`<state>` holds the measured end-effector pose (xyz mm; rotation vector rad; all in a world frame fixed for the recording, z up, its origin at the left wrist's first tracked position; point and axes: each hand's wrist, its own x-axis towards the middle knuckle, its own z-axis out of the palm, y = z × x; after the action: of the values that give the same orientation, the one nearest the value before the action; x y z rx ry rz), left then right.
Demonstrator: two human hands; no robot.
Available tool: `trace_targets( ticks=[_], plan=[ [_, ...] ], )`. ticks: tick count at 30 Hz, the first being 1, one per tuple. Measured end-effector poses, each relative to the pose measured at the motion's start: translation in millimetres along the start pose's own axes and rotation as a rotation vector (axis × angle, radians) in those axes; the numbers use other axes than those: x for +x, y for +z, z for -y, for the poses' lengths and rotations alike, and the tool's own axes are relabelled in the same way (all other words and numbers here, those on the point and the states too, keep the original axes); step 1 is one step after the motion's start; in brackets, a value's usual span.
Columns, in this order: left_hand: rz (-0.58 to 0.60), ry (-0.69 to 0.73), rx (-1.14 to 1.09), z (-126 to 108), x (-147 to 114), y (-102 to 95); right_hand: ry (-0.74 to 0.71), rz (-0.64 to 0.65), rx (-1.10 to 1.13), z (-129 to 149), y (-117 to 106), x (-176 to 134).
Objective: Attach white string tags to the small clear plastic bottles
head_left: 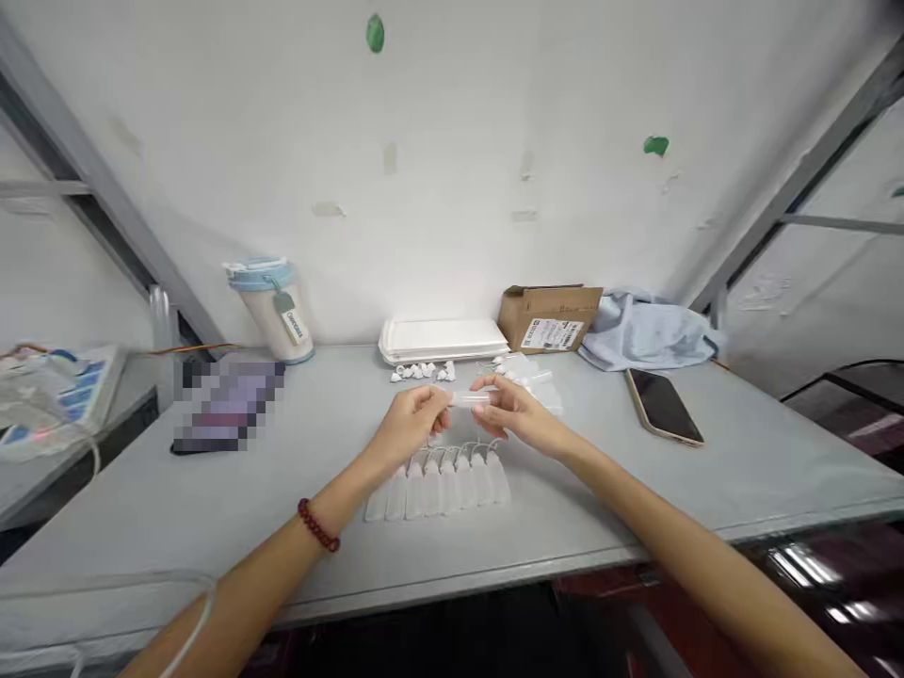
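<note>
From where I stand, far left of the left hand: a flat purplish item (236,400), blurred, identity not resolved. Nearer, beyond the left hand: a lidded tumbler (272,311), smooth, pale body, blue top. Left hand (411,419): thumb and fingertips pinching one end of a translucent tube (467,399); dark red bead bracelet (318,525) at the wrist. Tube lies roughly level between the two hands. Judged light, thin-walled plastic, slightly yielding, smooth enough to slip; best held near the ends, lightly, since squeezing mid-body may dent it. On the near side of the hands, on the grey surface (557,508): a row of frosted bottles (442,490), slender, thin pale loops at their far ends. Beyond the hands: small white caps (424,372), then a shallow white tray (444,337), glossy. Right hand (523,411): fingers curved about the tube's other end; cannot tell whether they grip. Beyond it, a creased cardboard box (551,318); farther right, rumpled blue cloth (646,330) and a glossy phone (664,405).
</note>
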<state>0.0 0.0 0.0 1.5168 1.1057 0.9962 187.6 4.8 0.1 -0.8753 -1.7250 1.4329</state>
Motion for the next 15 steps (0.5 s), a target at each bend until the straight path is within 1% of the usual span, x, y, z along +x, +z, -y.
trace_targets(
  ticks=[4,8,15],
  plan=[
    [-0.029,-0.004,-0.013,-1.3,0.5,-1.3,-0.021,-0.050,-0.044,-1.7,-2.0,1.8],
    [0.005,0.022,0.019,-4.3,-2.6,-1.4,-0.034,-0.088,-0.078,-3.4,-4.8,2.8],
    [0.013,0.070,0.120,-5.6,-3.3,-2.6,-0.037,-0.097,-0.091,-8.7,-8.9,2.5]
  ],
)
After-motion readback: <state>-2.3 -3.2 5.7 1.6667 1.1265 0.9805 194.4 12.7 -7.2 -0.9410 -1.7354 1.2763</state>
